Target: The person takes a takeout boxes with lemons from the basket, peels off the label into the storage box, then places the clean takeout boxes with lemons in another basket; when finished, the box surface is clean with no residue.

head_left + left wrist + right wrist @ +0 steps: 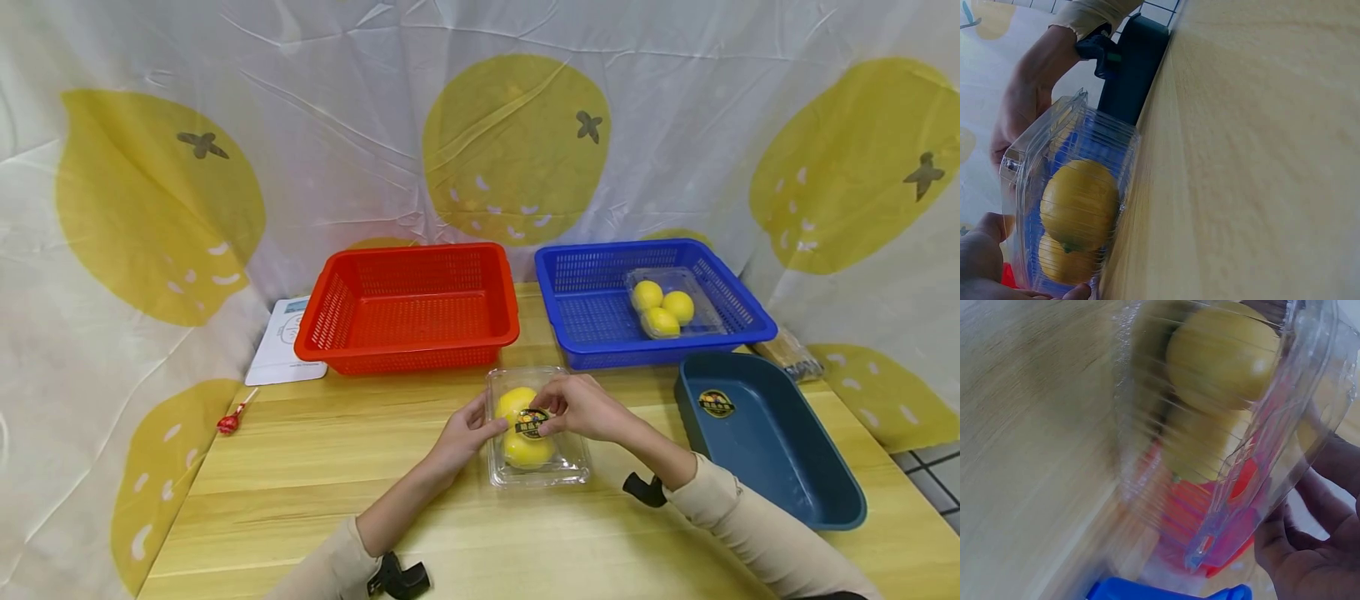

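One clear box (540, 478) lies between both hands (467, 435) (585, 407).

Bright, even light fills the head view, a pale sheen on the light wood-grain tabletop (510, 537), glints along the clear ridged plastic box (570, 473); left wrist runs dimmer and cooler, right wrist hazy, wood grain smearing into blur!

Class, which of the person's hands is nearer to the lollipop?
Left. The left hand grips the clear container, right of the lollipop; the right hand is farther right, at the sticker.
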